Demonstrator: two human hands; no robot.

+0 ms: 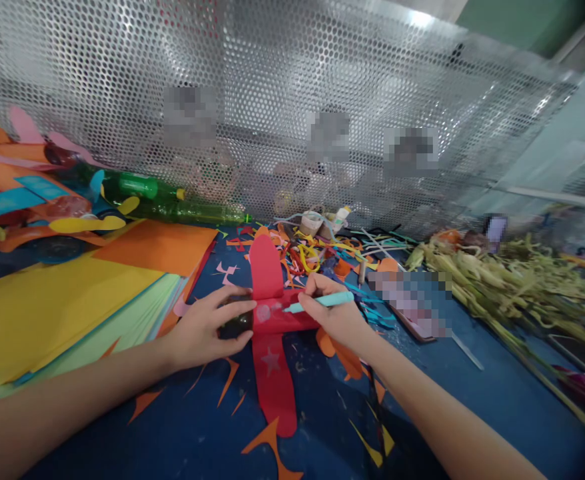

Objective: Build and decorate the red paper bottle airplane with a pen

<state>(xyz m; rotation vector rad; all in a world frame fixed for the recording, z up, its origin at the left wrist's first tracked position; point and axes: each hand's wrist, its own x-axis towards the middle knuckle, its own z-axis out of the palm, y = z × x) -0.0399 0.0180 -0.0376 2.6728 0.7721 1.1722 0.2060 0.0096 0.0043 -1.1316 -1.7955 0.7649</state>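
Red plane point(272, 320) in loosely curved left hand point(200, 327), pen point(338, 299) tight in right hand point(341, 323)

Decent light overall, with a blown-out glare spot up top and shiny highlights all over the perforated metal sheet point(272, 80). Blue table point(197, 433) goes dim up front, shadowy under the right forearm point(432, 393). Marker point(330, 300) looks clear enough; edges are stretched and soft, some patches pixelated.
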